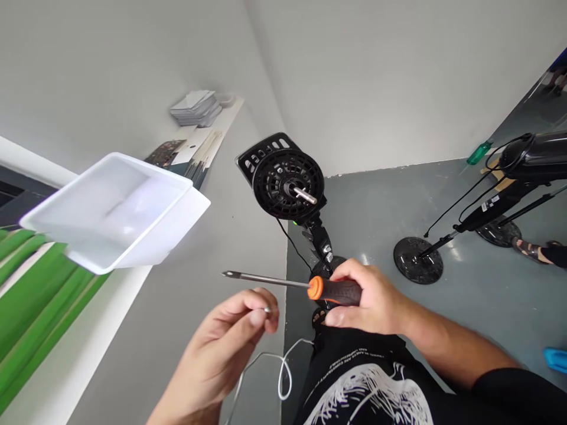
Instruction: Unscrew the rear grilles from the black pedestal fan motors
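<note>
My right hand (370, 301) is closed round the black and orange handle of a screwdriver (310, 288), whose metal shaft points left with its tip free in the air. My left hand (230, 342) is just below the shaft, thumb and fingers pinched on a small silvery screw (267, 309). Behind the hands stands a black fan motor housing (283, 180) on a stand, its bare metal shaft sticking out towards me.
A white plastic tray (117, 209) sits at the left on a white ledge above green stripes. A white cable (279, 369) loops below my hands. Another black fan on a stand (527, 159), round black bases (417, 260), a green bottle (479, 152) and someone's sandalled foot (531, 251) are on the grey floor at right.
</note>
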A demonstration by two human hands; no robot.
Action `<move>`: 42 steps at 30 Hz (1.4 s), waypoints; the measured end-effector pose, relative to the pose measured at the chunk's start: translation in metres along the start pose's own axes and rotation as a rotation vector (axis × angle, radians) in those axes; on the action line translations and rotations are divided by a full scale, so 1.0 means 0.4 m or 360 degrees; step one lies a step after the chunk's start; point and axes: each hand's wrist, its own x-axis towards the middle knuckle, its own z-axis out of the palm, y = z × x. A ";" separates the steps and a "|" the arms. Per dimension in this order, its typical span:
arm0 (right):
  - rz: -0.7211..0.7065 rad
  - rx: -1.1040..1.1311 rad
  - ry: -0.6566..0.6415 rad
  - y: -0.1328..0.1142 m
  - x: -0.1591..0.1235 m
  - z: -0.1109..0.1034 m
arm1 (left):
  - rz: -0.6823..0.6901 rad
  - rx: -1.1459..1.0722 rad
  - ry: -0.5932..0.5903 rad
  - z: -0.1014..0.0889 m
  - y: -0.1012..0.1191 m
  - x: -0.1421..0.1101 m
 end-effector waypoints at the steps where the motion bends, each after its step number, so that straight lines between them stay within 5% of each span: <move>1: -0.0028 -0.0017 0.0039 -0.003 -0.007 -0.026 | 0.0128 0.0031 -0.0003 -0.008 0.024 -0.001; 4: -0.0126 -0.0073 0.0141 -0.017 -0.029 -0.095 | 0.0362 0.0088 -0.0037 -0.025 0.074 -0.005; 10: -0.0241 -0.0092 0.0249 -0.068 -0.057 -0.163 | 0.0438 0.0030 -0.0036 -0.015 0.084 -0.002; 29: -0.0279 -0.0178 0.0166 -0.083 -0.067 -0.182 | 0.0425 0.0075 -0.0045 0.011 0.090 0.010; 42: -0.0183 -0.0017 0.0120 -0.082 -0.051 -0.187 | 0.0441 0.0087 -0.0145 -0.016 0.080 0.005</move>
